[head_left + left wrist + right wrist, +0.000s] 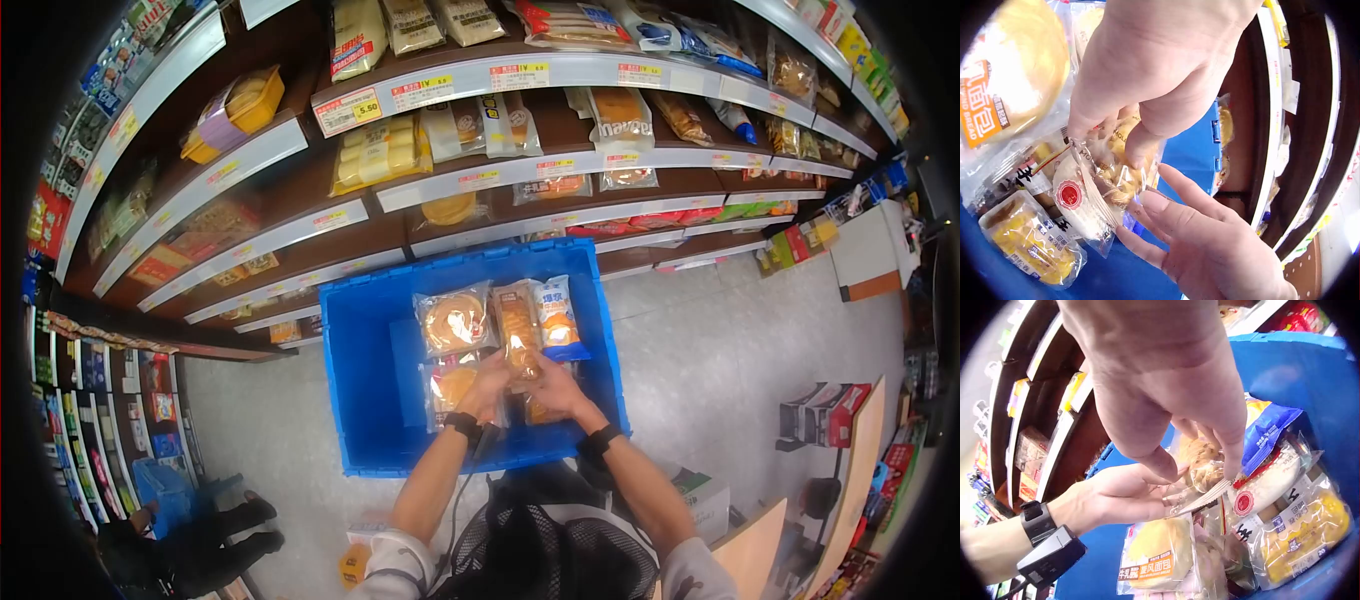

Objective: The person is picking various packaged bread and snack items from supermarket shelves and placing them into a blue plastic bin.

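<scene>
When checking the fingers, begin at the near end of the clear twisted-bread pack. Note both the left hand and the right hand close together there, with fingers bent, thumbs nearly closed against them, and wrapper pinched between. Locate the pack over the blue crate, lengthwise, between the round-bread packs and the blue-and-white snack bag. Regard the two-handed pinch as probable support for a soft, slippery wrapper, with little pressure on the bread. Regard the lengthwise alignment as a likely means of fitting narrow packs side by side.

Moving outward, find the far round-bread pack and the near round-bread pack to the left, laid flat, presumably to spare the bread from bending. Refer to the right wrist view for the red-sealed pack and the yellow-topped bread pack. Beyond the crate, note tiered shelving with more wrapped bread.

Allow for hidden areas: some fingertips behind wrapper, and goods near the crate's near wall covered by hands. Treat contact between pack and crate contents as undetermined. Disregard small wrapper print, too blurred for reliable reading.
</scene>
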`<action>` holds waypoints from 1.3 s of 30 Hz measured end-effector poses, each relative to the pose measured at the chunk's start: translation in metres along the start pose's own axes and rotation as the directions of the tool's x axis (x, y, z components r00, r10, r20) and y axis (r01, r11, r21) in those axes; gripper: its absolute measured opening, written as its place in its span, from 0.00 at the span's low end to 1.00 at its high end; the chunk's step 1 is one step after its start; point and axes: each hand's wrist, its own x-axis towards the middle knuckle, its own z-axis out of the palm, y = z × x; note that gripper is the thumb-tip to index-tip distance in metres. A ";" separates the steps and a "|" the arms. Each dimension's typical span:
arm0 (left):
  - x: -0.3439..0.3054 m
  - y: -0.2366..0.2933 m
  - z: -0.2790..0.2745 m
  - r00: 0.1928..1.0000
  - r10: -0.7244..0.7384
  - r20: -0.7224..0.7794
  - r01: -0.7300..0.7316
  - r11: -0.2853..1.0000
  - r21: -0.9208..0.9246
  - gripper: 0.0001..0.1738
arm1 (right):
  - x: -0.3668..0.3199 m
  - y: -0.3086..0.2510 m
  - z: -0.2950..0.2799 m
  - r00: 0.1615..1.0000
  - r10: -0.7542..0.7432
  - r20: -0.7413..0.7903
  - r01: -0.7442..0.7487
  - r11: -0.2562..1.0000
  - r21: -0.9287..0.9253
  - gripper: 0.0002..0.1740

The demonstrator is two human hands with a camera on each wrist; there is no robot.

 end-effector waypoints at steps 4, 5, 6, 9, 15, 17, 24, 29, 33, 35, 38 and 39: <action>0.020 -0.002 0.000 0.996 -0.086 -0.011 0.087 0.996 0.032 0.25 | 0.006 0.008 0.000 0.998 -0.045 -0.051 0.042 0.997 -0.060 0.36; 0.024 -0.002 0.001 0.995 -0.097 -0.032 0.099 0.992 0.072 0.26 | 0.005 0.010 0.000 0.998 -0.040 -0.058 0.036 0.997 -0.066 0.36; 0.027 -0.003 0.003 0.993 -0.104 -0.054 0.110 0.988 0.112 0.26 | 0.003 0.011 0.000 0.998 -0.033 -0.055 0.029 0.997 -0.066 0.35; 0.064 -0.043 -0.020 0.997 -0.045 -0.059 0.053 0.990 0.133 0.28 | -0.003 -0.006 -0.008 0.999 -0.006 -0.036 0.004 0.998 -0.060 0.35; 0.051 -0.017 0.002 1.000 -0.029 0.001 0.028 0.974 0.223 0.38 | 0.000 0.015 0.008 0.997 -0.065 -0.041 0.060 0.991 -0.120 0.36; 0.037 -0.004 0.017 0.992 0.075 -0.098 -0.047 0.964 0.262 0.40 | -0.002 0.009 0.005 0.999 -0.038 -0.022 0.035 0.991 -0.131 0.35; 0.030 -0.006 0.017 0.940 0.340 -0.029 -0.241 0.720 0.651 0.39 | -0.004 0.017 0.004 0.998 -0.060 0.010 0.061 0.981 -0.184 0.31; -0.017 0.047 0.048 0.970 0.211 -0.123 -0.078 0.744 0.663 0.32 | -0.011 0.008 -0.014 0.997 -0.082 0.001 0.082 0.990 -0.112 0.30; -0.019 0.042 0.044 0.973 0.199 -0.118 -0.054 0.694 0.718 0.32 | -0.012 -0.005 -0.032 0.998 0.057 0.009 -0.054 0.984 -0.167 0.31; -0.025 0.046 0.046 0.976 0.183 -0.115 -0.054 0.722 0.690 0.37 | -0.013 -0.006 -0.036 0.999 0.048 0.015 -0.044 0.981 -0.190 0.32; -0.040 0.058 0.054 0.980 0.178 -0.093 -0.090 0.804 0.588 0.40 | -0.011 -0.007 -0.040 1.000 0.002 -0.021 -0.004 0.991 -0.135 0.31; -0.035 0.051 0.049 0.979 0.182 -0.092 -0.094 0.802 0.589 0.40 | -0.012 -0.010 -0.041 1.000 0.005 -0.017 -0.007 0.992 -0.124 0.31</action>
